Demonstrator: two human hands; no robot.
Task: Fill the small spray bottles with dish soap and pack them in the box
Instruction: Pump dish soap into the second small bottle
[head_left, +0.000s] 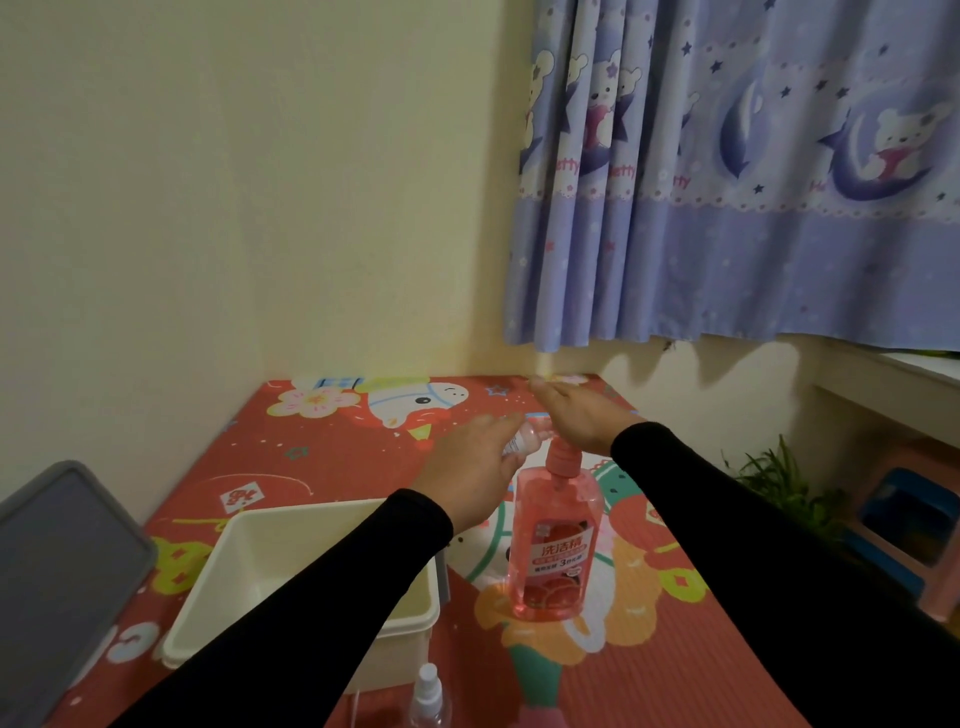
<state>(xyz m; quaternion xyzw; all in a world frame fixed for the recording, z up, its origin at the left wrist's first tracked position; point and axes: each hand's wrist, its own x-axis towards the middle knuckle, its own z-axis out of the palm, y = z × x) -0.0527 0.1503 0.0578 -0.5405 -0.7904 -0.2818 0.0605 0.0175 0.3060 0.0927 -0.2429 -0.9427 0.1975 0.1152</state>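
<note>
A pink dish soap bottle (553, 545) with a pump top stands upright on the red patterned mat (675, 649). My right hand (579, 415) lies flat on the pump head, fingers straight. My left hand (470, 473) grips a small clear spray bottle (530, 435), tilted, with its mouth near the pump spout. A white box (223, 587) stands open to the left of the soap bottle, partly hidden by my left arm. Another small clear spray bottle (428, 696) with its white sprayer on stands at the bottom edge.
A grey lid (57, 571) leans at the far left. The wall corner and a blue curtain (727, 182) rise behind the mat. To the right, off the mat, are a green plant (779, 483) and a pink and blue stool (904, 525).
</note>
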